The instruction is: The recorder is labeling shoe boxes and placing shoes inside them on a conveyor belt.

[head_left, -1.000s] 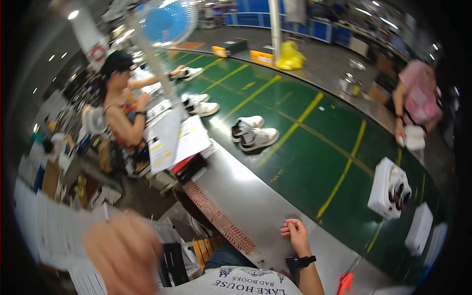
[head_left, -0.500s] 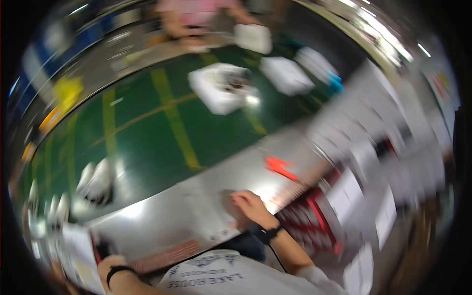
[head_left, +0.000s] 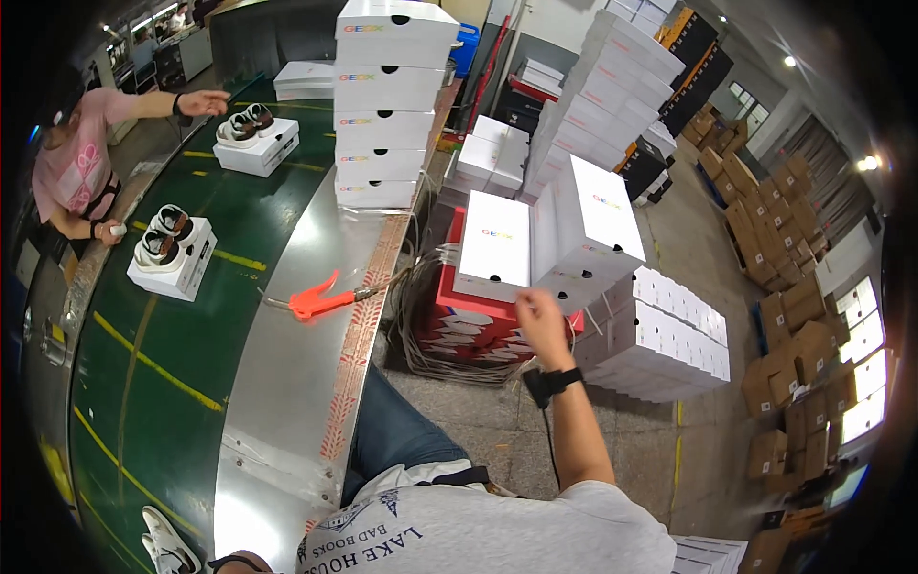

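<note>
White, a box (head_left: 492, 244) is resting on a red stack (head_left: 451, 298); the right hand (head_left: 541, 320) is sitting at its near corner, fingers bending together, grip unclear. The left wrist (head_left: 251, 559) is showing at the lower edge, fingers hidden.

Multicoloured lettering marks the fronts of the tall white box stack (head_left: 382, 136) on the metal surface (head_left: 277, 383), the top of the low white box (head_left: 490, 258) and the larger white box (head_left: 595, 203) beside it. Small reddish lettering runs down the leaning white stack (head_left: 601, 91). Dark capitals form two lines across the wearer's grey shirt (head_left: 478, 526).
</note>
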Demonstrator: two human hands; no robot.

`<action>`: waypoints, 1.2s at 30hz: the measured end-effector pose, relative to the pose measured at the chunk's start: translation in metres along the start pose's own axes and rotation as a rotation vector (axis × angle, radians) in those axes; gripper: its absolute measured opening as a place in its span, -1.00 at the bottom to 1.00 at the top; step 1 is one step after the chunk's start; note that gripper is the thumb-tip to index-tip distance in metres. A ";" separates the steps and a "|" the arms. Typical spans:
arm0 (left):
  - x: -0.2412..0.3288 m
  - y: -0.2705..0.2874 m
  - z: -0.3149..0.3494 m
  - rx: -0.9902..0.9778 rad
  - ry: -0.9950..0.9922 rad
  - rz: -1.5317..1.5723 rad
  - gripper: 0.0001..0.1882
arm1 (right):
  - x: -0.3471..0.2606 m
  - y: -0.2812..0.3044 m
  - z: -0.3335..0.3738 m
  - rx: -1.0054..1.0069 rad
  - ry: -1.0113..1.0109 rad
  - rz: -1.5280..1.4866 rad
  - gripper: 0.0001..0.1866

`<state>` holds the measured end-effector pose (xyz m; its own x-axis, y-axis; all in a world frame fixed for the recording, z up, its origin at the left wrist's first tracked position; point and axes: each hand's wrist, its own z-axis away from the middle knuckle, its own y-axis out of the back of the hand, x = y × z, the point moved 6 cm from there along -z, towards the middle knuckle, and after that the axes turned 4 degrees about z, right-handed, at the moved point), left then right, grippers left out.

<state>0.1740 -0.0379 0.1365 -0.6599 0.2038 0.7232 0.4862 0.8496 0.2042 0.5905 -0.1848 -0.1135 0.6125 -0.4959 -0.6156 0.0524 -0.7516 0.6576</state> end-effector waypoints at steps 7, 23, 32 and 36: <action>-0.026 0.014 -0.007 0.057 0.122 -0.060 -0.79 | 0.074 0.120 -0.094 0.485 -0.132 0.427 -0.64; -0.059 0.069 -0.001 0.130 0.161 -0.056 -0.73 | 0.094 0.095 -0.088 0.317 -0.195 0.573 -0.26; -0.064 0.065 -0.020 -0.012 0.156 0.023 -0.83 | 0.097 0.082 -0.077 0.379 -0.186 0.601 -0.35; -0.066 0.058 -0.021 -0.082 0.187 0.054 -0.81 | 0.058 0.068 -0.059 0.515 -0.222 0.677 -0.36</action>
<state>0.2579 -0.0123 0.1143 -0.5172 0.1476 0.8430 0.5681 0.7959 0.2092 0.6762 -0.2394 -0.0788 0.2126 -0.9390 -0.2702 -0.6616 -0.3418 0.6674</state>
